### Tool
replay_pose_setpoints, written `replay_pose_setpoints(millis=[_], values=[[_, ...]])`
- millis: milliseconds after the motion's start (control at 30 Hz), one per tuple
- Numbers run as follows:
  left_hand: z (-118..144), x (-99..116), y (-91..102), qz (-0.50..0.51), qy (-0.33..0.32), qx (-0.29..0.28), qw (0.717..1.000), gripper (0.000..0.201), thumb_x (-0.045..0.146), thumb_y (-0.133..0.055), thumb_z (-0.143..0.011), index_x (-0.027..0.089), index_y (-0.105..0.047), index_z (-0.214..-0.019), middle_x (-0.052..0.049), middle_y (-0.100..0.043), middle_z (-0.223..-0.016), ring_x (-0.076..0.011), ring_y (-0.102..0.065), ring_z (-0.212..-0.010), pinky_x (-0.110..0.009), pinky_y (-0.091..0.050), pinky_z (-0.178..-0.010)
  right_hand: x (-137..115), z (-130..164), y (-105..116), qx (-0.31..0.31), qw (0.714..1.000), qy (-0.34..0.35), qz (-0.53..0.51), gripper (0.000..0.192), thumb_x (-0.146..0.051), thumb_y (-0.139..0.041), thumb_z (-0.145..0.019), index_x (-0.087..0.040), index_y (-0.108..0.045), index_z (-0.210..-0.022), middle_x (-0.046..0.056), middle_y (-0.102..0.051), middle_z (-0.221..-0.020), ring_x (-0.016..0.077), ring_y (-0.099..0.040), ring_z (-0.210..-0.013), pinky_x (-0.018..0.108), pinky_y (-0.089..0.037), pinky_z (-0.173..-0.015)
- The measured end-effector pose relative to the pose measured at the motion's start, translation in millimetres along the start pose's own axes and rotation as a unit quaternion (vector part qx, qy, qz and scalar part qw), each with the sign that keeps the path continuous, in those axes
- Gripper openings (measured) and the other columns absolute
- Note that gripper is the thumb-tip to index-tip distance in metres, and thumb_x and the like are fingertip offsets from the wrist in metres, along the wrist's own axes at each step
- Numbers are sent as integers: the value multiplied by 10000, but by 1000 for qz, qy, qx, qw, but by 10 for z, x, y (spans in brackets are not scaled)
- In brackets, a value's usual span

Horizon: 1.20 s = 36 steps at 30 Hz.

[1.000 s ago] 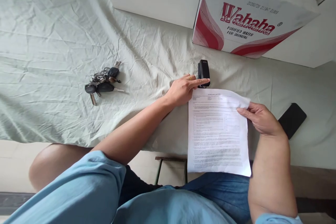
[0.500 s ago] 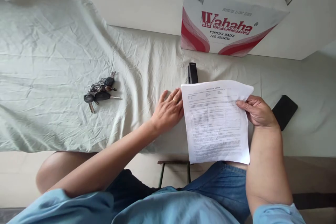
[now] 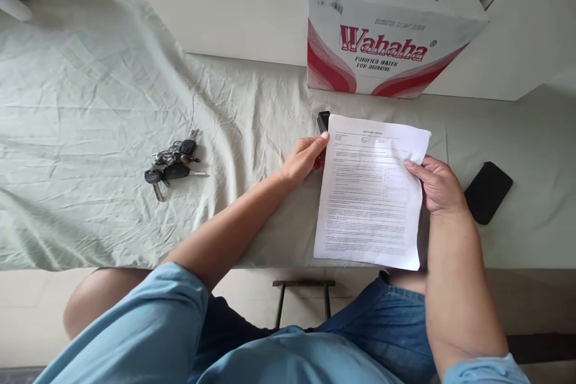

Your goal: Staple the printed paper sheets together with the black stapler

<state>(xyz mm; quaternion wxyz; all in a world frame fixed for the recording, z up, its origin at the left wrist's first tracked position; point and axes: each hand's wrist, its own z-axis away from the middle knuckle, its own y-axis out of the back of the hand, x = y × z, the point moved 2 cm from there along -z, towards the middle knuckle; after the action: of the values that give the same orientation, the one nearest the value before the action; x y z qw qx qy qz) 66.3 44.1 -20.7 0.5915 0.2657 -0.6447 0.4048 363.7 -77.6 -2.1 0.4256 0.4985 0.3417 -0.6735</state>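
we hold the white printed paper sheet [image 3: 371,192] by both side edges: our right hand [image 3: 434,183] pinches the right edge with thumb on top and fingers closed behind it, our left hand [image 3: 306,156] has its fingertips closed on the upper left edge. the sheet sits above the front edge of the bed, tilted slightly. the small black stapler [image 3: 323,120] lies just behind the sheet's top left corner, mostly hidden by it, beside our left fingertips. a black flat phone [image 3: 488,192] rests on the wrinkled pale green bedsheet [image 3: 90,132], near our right hand. a bunch of dark car keys [image 3: 171,163] lies well apart to the left. a red and white cardboard water carton [image 3: 387,42] stands behind the sheet, against the wall.
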Motion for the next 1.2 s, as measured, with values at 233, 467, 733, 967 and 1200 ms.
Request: replay_pose_setpoints(millis=[233, 467, 733, 967, 1200], values=[[73, -203, 100, -19, -11, 25, 999, 642, 708, -1065, -753, 175, -893, -1066, -91, -911, -1027, -247, -851, -946, -360, -695, -879, 73, -35, -33, 31, 999, 38, -10, 556, -544, -1160, -609, -274, -922, -1033, 40, -941, -1018, 302, -897, -932, 503, -750, -991], [59, -221, 118, 10, -1, 23, 1000, 698, 861, -900, -876, 164, -868, -902, -95, -884, -884, -205, -829, -770, -292, -637, -680, 163, -123, -8, 66, 993, 94, 21, 560, -587, -1154, -610, -289, -890, -1004, 17, -925, -1066, 281, -849, -979, 501, -720, -1030], [-14, -329, 169, 44, 11, 40, 998, 790, 974, -673, -975, 199, -824, -971, -83, -829, -807, -246, -840, -836, -337, -644, -699, 91, -109, 269, 159, 965, 162, 128, 367, -549, -1076, -762, -259, -861, -820, -34, -743, -768, 177, -629, -757, 367, -626, -841], [-14, -372, 164, 71, 27, 18, 997, 742, 917, -694, -1008, 186, -821, -990, -76, -845, -849, -229, -846, -839, -324, -637, -715, 20, -46, 224, 129, 976, 152, 85, 392, -548, -1107, -704, -268, -905, -891, 15, -869, -939, 227, -729, -895, 404, -660, -941], [25, -239, 125, 69, 34, -24, 997, 724, 860, -840, -938, 147, -854, -1064, -141, -908, -1034, -285, -886, -981, -364, -690, -830, 18, -17, 168, 120, 980, 134, 83, 418, -570, -1132, -680, -282, -901, -875, -5, -858, -906, 216, -713, -840, 398, -665, -867]])
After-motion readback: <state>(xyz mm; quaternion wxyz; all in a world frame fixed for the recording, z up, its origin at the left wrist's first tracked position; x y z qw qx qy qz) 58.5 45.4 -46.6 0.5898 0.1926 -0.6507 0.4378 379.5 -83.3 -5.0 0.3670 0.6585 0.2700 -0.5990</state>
